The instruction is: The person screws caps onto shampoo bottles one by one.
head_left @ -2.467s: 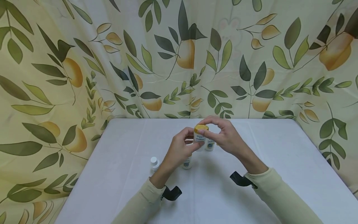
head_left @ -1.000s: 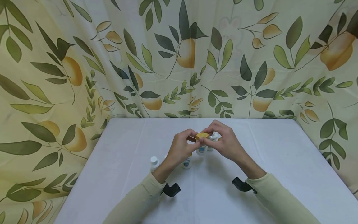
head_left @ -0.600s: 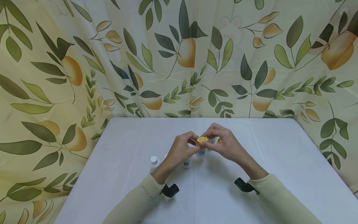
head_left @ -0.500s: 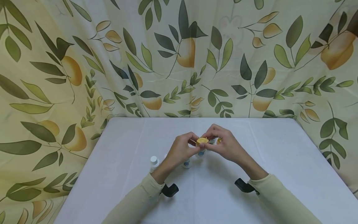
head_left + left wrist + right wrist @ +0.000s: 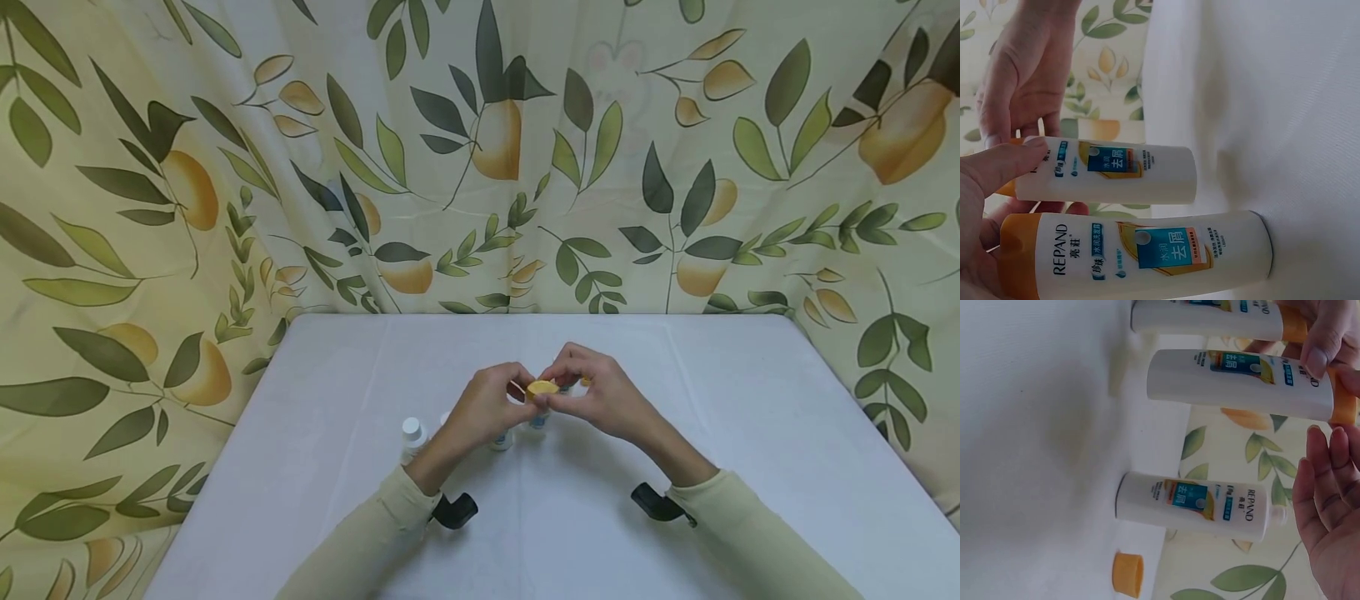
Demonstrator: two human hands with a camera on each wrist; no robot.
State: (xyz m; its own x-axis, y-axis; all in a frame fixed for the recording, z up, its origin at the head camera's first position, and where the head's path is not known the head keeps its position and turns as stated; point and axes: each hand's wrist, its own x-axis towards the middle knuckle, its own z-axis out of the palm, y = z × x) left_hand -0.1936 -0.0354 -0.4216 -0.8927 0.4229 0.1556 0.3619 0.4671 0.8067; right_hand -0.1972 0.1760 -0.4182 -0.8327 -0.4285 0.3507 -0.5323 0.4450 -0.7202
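My left hand point(image 5: 487, 404) grips a white shampoo bottle point(image 5: 1166, 172) near its top, with the thumb on the label side. The fingers of my right hand point(image 5: 600, 398) pinch the bottle's orange cap point(image 5: 542, 389) at the rim. The bottle is upright and seems slightly above the table. A second shampoo bottle point(image 5: 1235, 253) with an orange cap stands beside it, partly behind my left hand in the head view. Beyond the held one stands a shampoo bottle without its cap point(image 5: 1191, 503), its white neck bare. A loose orange cap point(image 5: 1127, 575) lies next to that.
A small bottle with a white cap point(image 5: 412, 433) stands left of my left wrist. Another white top point(image 5: 445, 417) shows just behind that forearm. The table point(image 5: 675, 358) has a white cloth, and a leaf-and-fruit patterned curtain point(image 5: 465, 167) hangs behind it.
Both hands have come down and a little nearer with the shampoo bottle. The right fingers stay at its orange cap throughout.
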